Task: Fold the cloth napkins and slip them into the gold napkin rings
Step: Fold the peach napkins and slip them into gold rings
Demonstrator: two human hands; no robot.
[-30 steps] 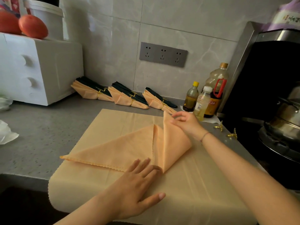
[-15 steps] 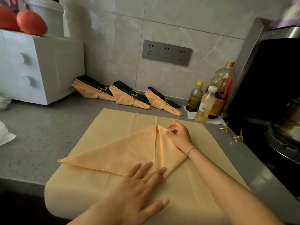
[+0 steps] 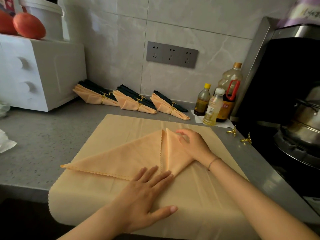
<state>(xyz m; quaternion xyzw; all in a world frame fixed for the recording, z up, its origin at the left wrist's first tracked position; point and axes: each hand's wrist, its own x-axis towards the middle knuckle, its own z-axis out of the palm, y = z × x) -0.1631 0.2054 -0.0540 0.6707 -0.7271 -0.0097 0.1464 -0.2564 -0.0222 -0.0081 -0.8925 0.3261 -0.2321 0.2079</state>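
Evidently limp, light peach cloth napkin [image 3: 121,158]. Fingers open, left hand [image 3: 143,193] and right hand [image 3: 194,144] press it. Pinch its unfolded corner.

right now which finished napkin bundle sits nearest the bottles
The rightmost bundle, whose tip points at the bottles; the middle bundle and left bundle lie further left.

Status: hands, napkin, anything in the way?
Left hand flat, pressing peach napkin at near tip. Right hand rests on its folded-in right flap. Left corner not yet folded. Gold rings off to right; nothing blocking.
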